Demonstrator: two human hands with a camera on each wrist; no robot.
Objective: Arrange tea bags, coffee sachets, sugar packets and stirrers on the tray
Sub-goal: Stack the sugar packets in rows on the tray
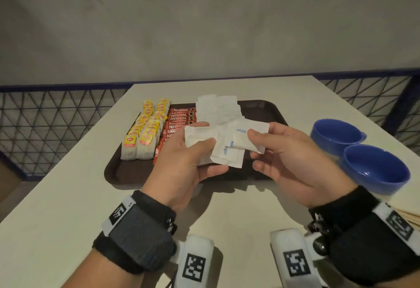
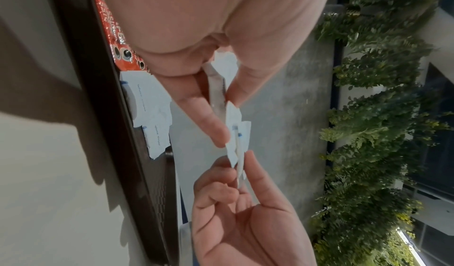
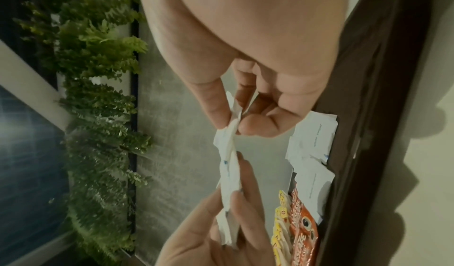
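A dark brown tray (image 1: 268, 108) on the pale table holds yellow-tagged tea bags (image 1: 145, 128) at its left. Beside them lie red coffee sachets (image 1: 179, 115), then white sugar packets (image 1: 218, 108) at the back middle. Above the tray my left hand (image 1: 195, 149) grips a small stack of white sugar packets (image 1: 227, 151) between thumb and fingers. My right hand (image 1: 261, 142) pinches the top sugar packet (image 1: 247, 135), printed "white", by its right end. The left wrist view shows the held sugar packets (image 2: 234, 134) edge-on between both hands, as does the right wrist view (image 3: 229, 165).
Two blue bowls (image 1: 372, 162) stand on the table right of the tray. Pale wooden sticks (image 1: 411, 217) peek out at the right edge by my right wrist. A wire mesh fence (image 1: 56, 124) runs behind the table. The tray's right half (image 1: 261, 169) is bare.
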